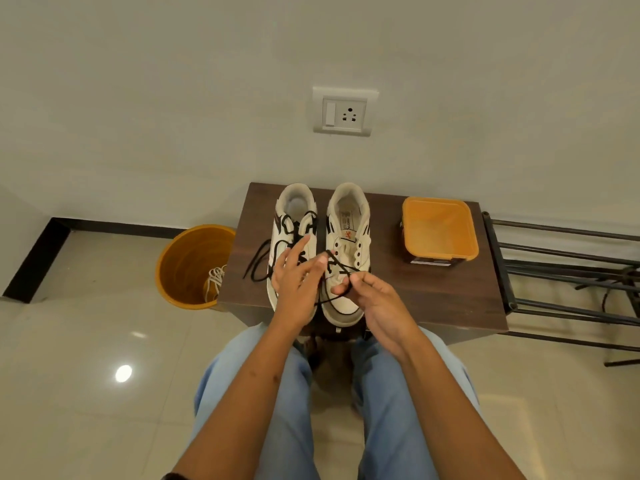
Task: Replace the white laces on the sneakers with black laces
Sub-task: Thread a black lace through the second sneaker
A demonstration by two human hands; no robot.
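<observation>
Black lace (pixel 337 268), thin dull cord, crosses the near eyelets of the right sneaker (pixel 348 251); one run leads toward the toe and into the right hand (pixel 367 296). Right hand pinches the lace end between thumb and curled fingers, just near of the shoe's toe. Left hand (pixel 298 275) lies over the left sneaker (pixel 294 230), fingers mostly straight, fingertips reaching right to touch the lace at the crossing; whether it pinches, cannot tell.

Both shoes' long axes run near-to-far, heels far. Open eyelets lie far of the pinch, so the lace end likely travels away from the body; right hand is nearer.

Left sneaker appears already laced black, loose ends trailing left on the dark wood-grain table (pixel 433 296). Uppers cream, smooth, black trim.

White laces (pixel 214 280) lie bunched in the round orange bin (pixel 180 261), left on glossy tile. Square orange tub (pixel 440 226) sits far right.
</observation>
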